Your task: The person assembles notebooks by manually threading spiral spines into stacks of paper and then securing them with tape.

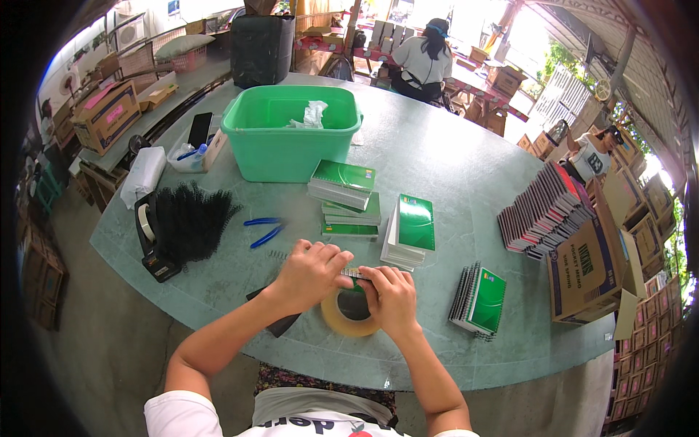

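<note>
Gripping a green spiral notebook (354, 280) between them, both hands work at about 6 o'clock in the head view, close to the near edge of the grey-green counter (451, 167). The left hand (309, 273) curls over the wire binding, fingers closed along it; the right hand (392, 297) pinches the right end, closed as well. A roll of clear tape (348, 315) lies on the counter just under the hands, partly hidden by them.

Judging from this pose, the binding is being seated or closed, and it goes best if the person keeps the pages squared and presses evenly along the coil, not at one end only, so the loops do not skew.

At 12 o'clock from the hands lie stacks of green notebooks (344, 198); another stack (410, 231) sits just right of them, and a bundle (480, 298) stands at 3 o'clock. Blue-handled pliers (263, 229) lie at 10 o'clock, near a black bunch of coils (191, 222) and a tape dispenser (149, 240). A green tub (287, 131) sits farther back.
</note>
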Available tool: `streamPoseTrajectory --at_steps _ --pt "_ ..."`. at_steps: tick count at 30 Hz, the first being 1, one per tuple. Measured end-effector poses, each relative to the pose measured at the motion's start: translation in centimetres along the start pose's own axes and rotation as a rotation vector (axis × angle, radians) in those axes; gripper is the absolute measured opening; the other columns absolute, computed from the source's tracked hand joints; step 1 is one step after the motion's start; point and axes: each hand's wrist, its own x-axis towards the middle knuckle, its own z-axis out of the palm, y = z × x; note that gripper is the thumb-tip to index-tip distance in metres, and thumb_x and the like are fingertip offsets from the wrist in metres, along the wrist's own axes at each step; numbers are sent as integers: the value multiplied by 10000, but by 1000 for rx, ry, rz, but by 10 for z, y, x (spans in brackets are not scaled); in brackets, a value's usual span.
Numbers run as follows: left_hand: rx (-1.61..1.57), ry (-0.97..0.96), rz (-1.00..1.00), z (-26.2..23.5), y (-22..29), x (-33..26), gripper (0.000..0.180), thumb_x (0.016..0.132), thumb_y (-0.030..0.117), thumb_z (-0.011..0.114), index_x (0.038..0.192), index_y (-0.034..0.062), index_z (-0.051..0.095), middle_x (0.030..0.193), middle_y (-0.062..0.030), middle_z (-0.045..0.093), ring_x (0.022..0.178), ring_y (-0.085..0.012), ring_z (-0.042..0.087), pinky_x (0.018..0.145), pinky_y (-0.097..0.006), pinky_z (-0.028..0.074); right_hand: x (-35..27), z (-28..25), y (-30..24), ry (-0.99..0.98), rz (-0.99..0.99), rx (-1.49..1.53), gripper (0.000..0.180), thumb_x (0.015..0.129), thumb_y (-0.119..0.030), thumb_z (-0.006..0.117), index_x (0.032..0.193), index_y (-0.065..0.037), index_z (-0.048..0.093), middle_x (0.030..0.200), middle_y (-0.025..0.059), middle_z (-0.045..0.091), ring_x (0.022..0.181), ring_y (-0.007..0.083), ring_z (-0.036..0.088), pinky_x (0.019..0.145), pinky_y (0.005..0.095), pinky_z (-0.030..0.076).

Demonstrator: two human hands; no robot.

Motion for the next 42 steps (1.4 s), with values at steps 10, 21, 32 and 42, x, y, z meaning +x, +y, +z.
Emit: streamPoseTrajectory --at_steps 10,21,32,42 --pt "-8 127 138 -6 11 -2 224 748 275 672 786 91 549 791 -42 543 816 -214 541 752 -377 407 3 2 -7 -31 23 -87 130 818 -153 620 938 -104 634 816 13 627 806 197 590 736 342 396" --pt "-209 -314 -549 -8 -45 -106 454 735 227 704 1137 61 575 953 -156 573 945 -354 550 808 -421 452 5 4 -9 24 129 71 145 769 -81 657 901 -76 598 834 53 626 812 258 588 749 369 420" --pt "-167 137 -281 -45 20 -1 357 699 18 667 1031 144 632 917 -117 563 811 -276 595 684 -361 494 12 -5 1 -54 216 157 119 721 9 668 825 -38 630 815 81 647 771 263 611 654 339 485" --pt "-197 33 -165 -14 33 9 334 700 22 685 1003 149 625 864 -78 555 762 -247 593 600 -352 503 -28 0 33 -35 617 1050 191 787 13 677 977 30 659 954 70 679 844 100 605 764 227 490"
